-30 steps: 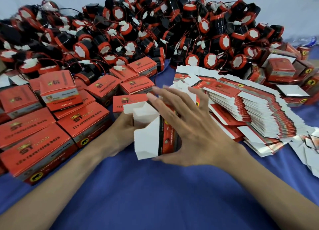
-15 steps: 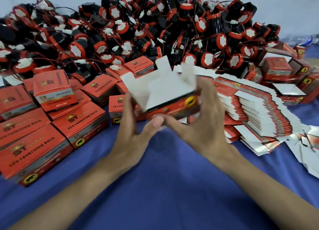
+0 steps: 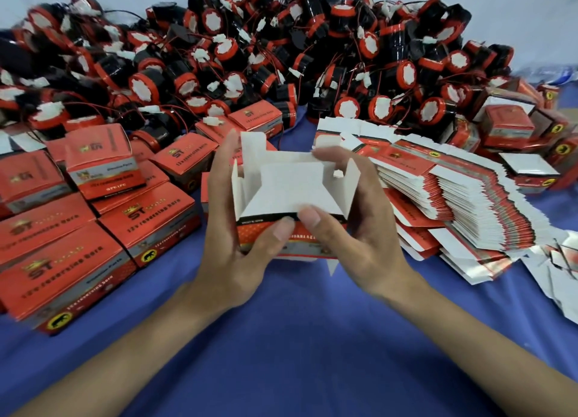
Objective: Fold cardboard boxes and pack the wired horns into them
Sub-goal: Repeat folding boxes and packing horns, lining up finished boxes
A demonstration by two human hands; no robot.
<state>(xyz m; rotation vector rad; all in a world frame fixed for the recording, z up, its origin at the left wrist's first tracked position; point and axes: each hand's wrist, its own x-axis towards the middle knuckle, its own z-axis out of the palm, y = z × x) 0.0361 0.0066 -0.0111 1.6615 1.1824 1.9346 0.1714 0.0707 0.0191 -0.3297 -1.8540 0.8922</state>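
A red cardboard box (image 3: 291, 194) with a white inside is held open-side up above the blue cloth, its flaps standing up. My left hand (image 3: 237, 244) grips its left side, thumb on the red front face. My right hand (image 3: 359, 228) grips the right side, thumb on the front rim and fingers curled over the far wall. Behind lies a big heap of black and red wired horns (image 3: 250, 56). A fanned stack of flat unfolded boxes (image 3: 453, 197) sits just to the right of my hands.
Several closed red boxes (image 3: 78, 228) are lined up on the left. More folded boxes (image 3: 513, 125) pile up at the far right. Loose white card scraps (image 3: 560, 272) lie at the right edge. Blue cloth (image 3: 287, 338) covers the surface in front of me.
The box went from a half-flat shape pressed between my hands to an opened box, turned so its open top faces me, and both hands now hold it by its sides.
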